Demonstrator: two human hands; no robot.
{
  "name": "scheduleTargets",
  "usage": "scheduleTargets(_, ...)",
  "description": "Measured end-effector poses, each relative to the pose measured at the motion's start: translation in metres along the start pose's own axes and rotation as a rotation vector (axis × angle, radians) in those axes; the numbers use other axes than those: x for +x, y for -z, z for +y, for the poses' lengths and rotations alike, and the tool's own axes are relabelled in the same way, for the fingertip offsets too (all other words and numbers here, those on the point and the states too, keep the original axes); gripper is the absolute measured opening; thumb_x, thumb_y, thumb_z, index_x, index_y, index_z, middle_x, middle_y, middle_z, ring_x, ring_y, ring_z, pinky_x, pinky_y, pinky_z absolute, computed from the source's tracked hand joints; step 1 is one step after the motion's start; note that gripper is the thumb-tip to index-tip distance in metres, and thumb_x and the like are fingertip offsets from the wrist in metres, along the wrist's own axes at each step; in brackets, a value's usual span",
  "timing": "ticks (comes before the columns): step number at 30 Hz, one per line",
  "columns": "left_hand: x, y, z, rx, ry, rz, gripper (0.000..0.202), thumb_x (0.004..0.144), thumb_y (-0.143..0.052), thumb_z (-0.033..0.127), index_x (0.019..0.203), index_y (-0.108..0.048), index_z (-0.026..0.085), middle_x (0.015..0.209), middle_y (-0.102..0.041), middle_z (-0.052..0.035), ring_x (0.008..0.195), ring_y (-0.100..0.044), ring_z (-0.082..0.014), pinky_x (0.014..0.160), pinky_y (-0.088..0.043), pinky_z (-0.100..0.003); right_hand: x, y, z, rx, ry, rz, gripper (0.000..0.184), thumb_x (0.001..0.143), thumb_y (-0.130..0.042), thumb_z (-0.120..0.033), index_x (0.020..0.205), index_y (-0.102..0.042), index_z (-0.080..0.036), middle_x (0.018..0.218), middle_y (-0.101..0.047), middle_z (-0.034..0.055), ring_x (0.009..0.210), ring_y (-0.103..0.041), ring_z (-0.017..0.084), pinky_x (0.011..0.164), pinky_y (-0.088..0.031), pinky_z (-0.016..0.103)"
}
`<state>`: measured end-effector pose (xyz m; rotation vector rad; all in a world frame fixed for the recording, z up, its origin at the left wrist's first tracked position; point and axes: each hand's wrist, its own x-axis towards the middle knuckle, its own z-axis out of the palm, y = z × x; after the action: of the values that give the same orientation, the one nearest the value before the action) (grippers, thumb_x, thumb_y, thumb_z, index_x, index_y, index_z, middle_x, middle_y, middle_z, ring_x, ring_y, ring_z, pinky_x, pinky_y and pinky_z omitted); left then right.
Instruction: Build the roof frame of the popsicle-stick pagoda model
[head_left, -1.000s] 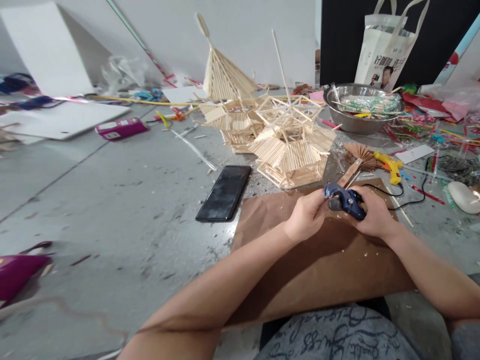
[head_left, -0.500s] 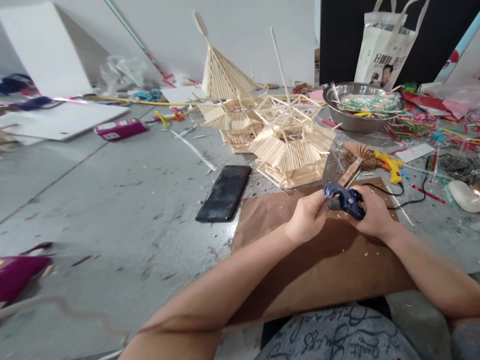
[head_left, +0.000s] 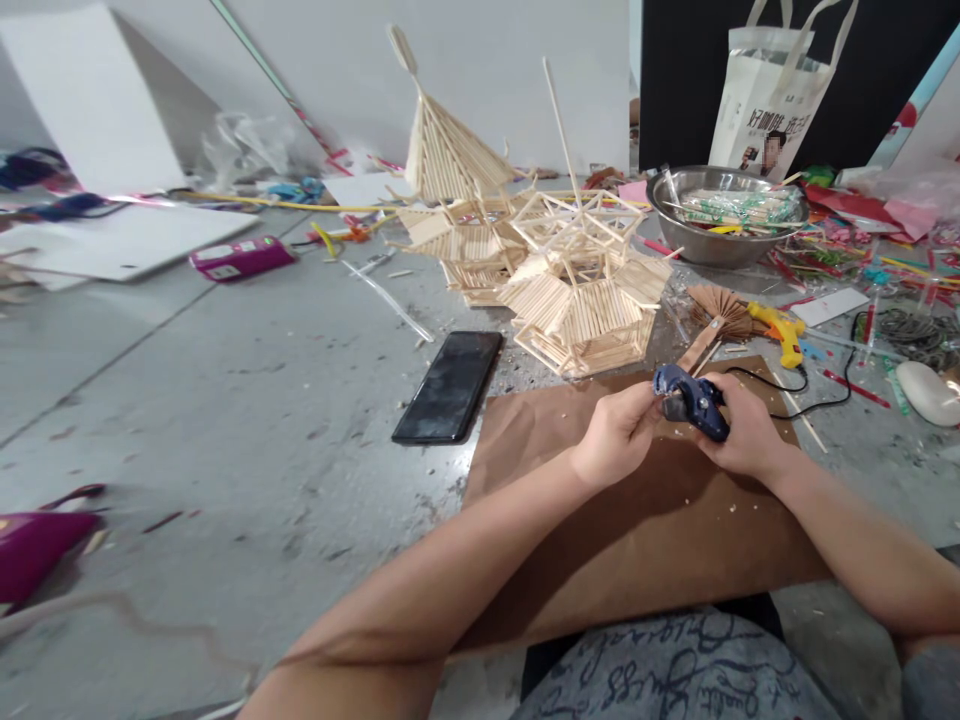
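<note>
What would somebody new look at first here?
Probably the pale, pointed wooden-stick tower at the back, with a lower, many-sided wooden-stick frame in front. Next, the dark-blue handheld tool in the right hand, above the brown flat sheet.

Left hand [head_left: 613, 437] and right hand [head_left: 751, 432] close together, fingers [head_left: 639, 402] curled, forearms [head_left: 465, 560] angled inward
</note>
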<state>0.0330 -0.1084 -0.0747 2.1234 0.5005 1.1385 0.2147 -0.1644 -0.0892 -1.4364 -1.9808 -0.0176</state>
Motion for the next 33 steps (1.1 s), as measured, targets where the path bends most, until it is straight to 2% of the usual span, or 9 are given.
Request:
scheduleTargets(8,-0.0004,-0.0005,-0.0023,0.037,-0.022,0.017,0.017,0.088,-0.044,0.023,0.084,-0.058,0.014,0.068,-0.058,-0.0027,0.062,-0.056,-0.0108,0.060,-0.047,-0.020,0.0015,0.0016,-0.0007,-0.021,0.011,0.014,0.046,0.066,-0.057,-0.030,0.107,-0.039,-0.021,0.094,-0.059,0.0100,0.085,-0.059,0.026,0.070,-0.047,0.039)
scheduleTargets(18,-0.0005,-0.0012,-0.0017,0.088,-0.080,0.042,0.015,0.085,-0.042,0.015,0.078,-0.055,0.013,0.064,-0.056,-0.0012,0.057,-0.054,-0.0094,0.057,-0.046,-0.019,-0.0021,-0.0013,-0.0015,-0.109,-0.002,0.051,0.041,0.067,-0.056,-0.035,0.102,-0.042,-0.021,0.081,-0.062,0.0076,0.069,-0.061,0.024,0.059,-0.047,0.035)
scheduleTargets(25,0.0001,-0.0021,-0.0008,0.101,-0.102,0.062,0.015,0.085,-0.041,0.014,0.079,-0.055,0.014,0.065,-0.058,-0.0008,0.057,-0.055,-0.0087,0.057,-0.045,-0.016,-0.0039,0.0000,0.0006,-0.148,-0.002,0.067,0.041,0.065,-0.056,-0.035,0.101,-0.045,-0.020,0.080,-0.066,0.0081,0.067,-0.063,0.025,0.058,-0.048,0.034)
scheduleTargets(28,0.0011,-0.0028,-0.0009,0.098,-0.110,0.074,0.018,0.087,-0.041,0.018,0.077,-0.055,0.014,0.063,-0.057,-0.0007,0.056,-0.055,-0.0087,0.056,-0.044,-0.016,-0.0043,0.0009,-0.0009,-0.115,-0.064,0.034,0.034,0.063,-0.056,-0.032,0.094,-0.049,-0.021,0.076,-0.066,0.0062,0.066,-0.064,0.024,0.058,-0.047,0.032)
scheduleTargets(31,0.0025,-0.0037,-0.0016,0.085,-0.083,0.087,0.019,0.088,-0.040,0.020,0.076,-0.055,0.014,0.062,-0.055,0.0002,0.055,-0.052,-0.0079,0.055,-0.043,-0.016,-0.0025,0.0014,-0.0052,-0.067,-0.198,-0.057,0.028,0.062,-0.054,-0.031,0.089,-0.051,-0.022,0.072,-0.066,0.0039,0.065,-0.064,0.023,0.058,-0.046,0.031)
scheduleTargets(33,0.0034,-0.0041,-0.0019,0.062,-0.056,0.102,0.018,0.088,-0.041,0.021,0.080,-0.055,0.013,0.064,-0.056,0.0003,0.057,-0.051,-0.0076,0.057,-0.043,-0.016,0.0002,0.0017,-0.0079,-0.021,-0.293,-0.124,0.029,0.064,-0.053,-0.030,0.092,-0.051,-0.021,0.074,-0.066,0.0033,0.066,-0.064,0.022,0.059,-0.047,0.031)
